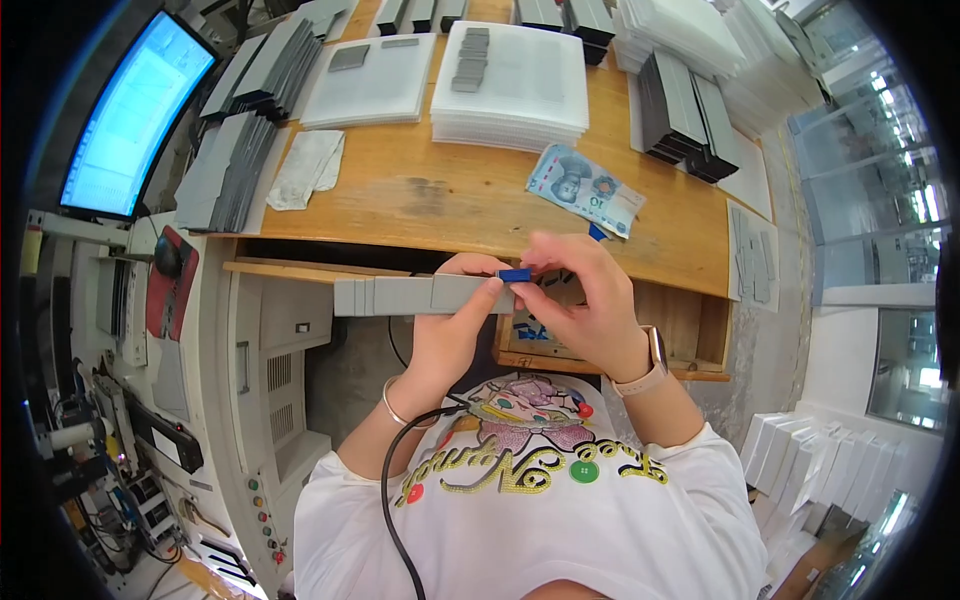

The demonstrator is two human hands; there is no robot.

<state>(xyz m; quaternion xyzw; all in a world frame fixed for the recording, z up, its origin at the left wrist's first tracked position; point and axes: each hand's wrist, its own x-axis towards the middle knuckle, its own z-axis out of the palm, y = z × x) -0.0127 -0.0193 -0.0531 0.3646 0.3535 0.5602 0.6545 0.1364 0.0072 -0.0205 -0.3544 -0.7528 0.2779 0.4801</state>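
Grey strips (395, 296) near open drawer (695, 322); banknote (585, 190), white sheets (535, 90) beyond.

On the table (480, 205), right of the held pieces (400, 296), lies 1 banknote (585, 188) (monitor (135, 112) left).

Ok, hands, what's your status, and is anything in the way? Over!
Left hand: gripping row of grey pieces. Right hand: at small blue block, by the row's end. Open drawer below, apparently not blocking.
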